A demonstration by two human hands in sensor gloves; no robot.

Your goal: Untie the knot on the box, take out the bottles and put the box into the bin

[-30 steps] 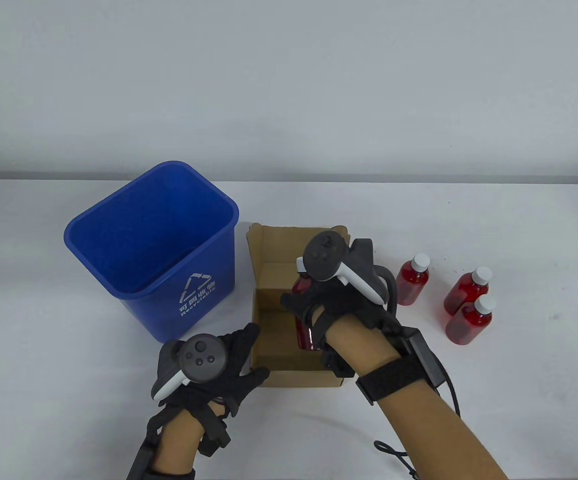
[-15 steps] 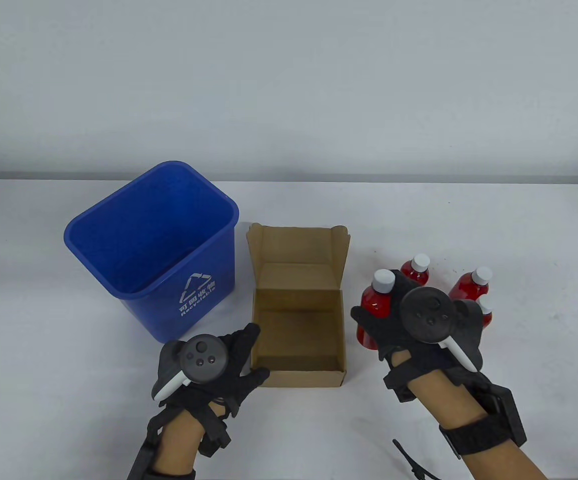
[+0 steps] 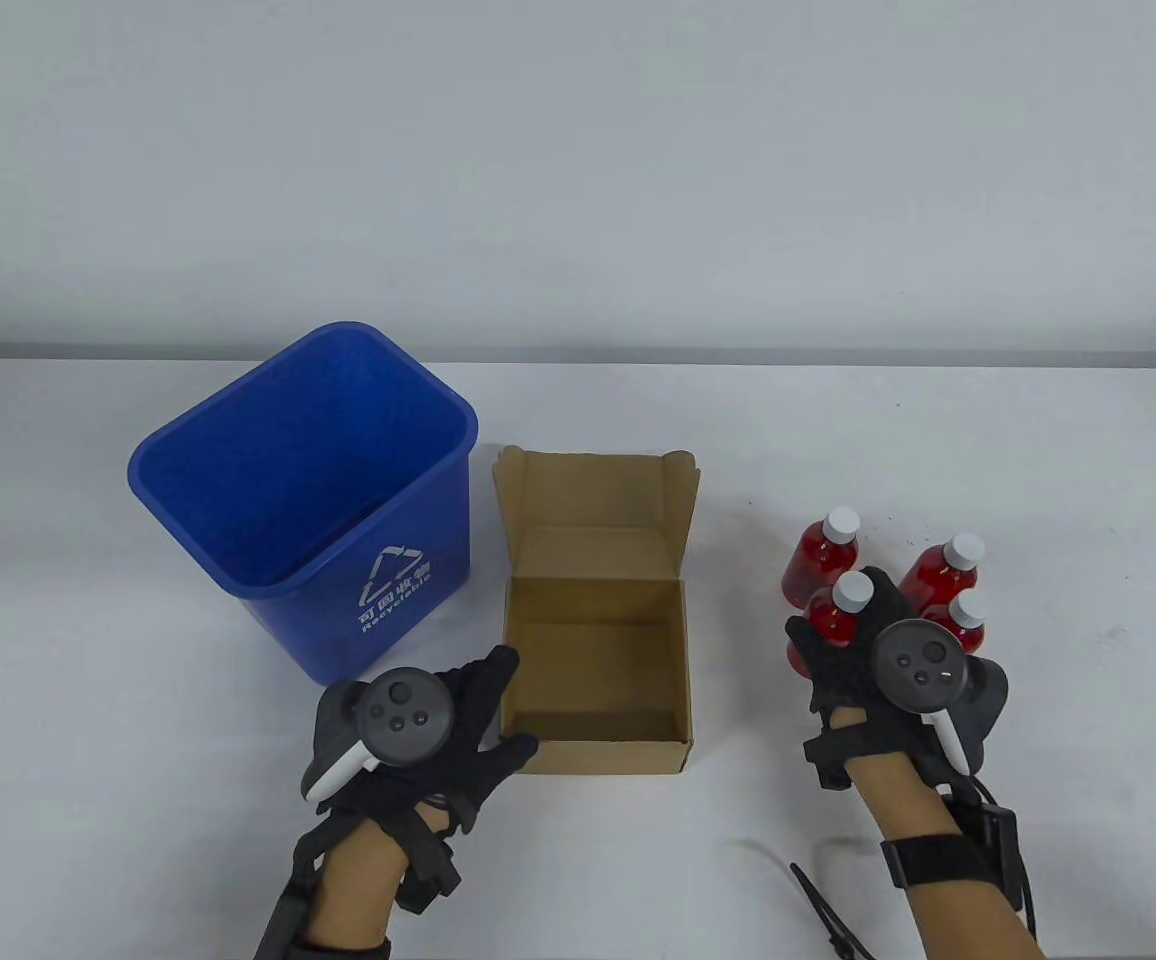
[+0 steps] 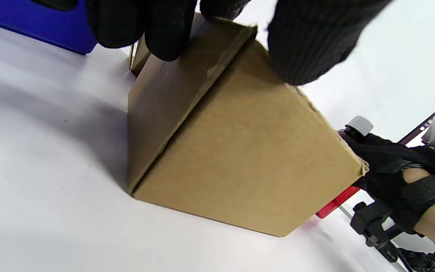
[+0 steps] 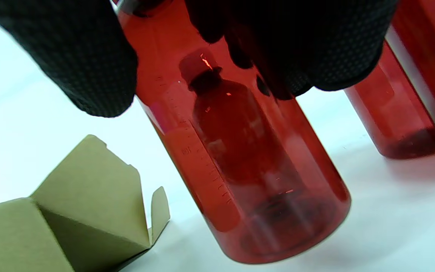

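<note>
An open, empty cardboard box (image 3: 593, 690) stands mid-table, its lid flap (image 3: 593, 485) raised at the back. My left hand (image 3: 508, 705) holds the box's near-left corner, fingers on the left wall and thumb on the front wall; in the left wrist view the fingertips (image 4: 164, 34) sit on the box (image 4: 240, 151). My right hand (image 3: 838, 630) grips a red bottle with a white cap (image 3: 843, 605), upright at the table among three other red bottles (image 3: 823, 550), (image 3: 943, 570), (image 3: 963, 620). The right wrist view shows the held bottle (image 5: 240, 170) up close.
A blue recycling bin (image 3: 298, 500) stands upright and open just left of the box. A black cord (image 3: 823, 905) lies on the white table (image 3: 1088, 500) near my right forearm. The table's back edge meets a grey wall.
My right hand lifted the bottle out of the box, carried it right and lowered it among the other bottles. The left hand and the box stayed put.
</note>
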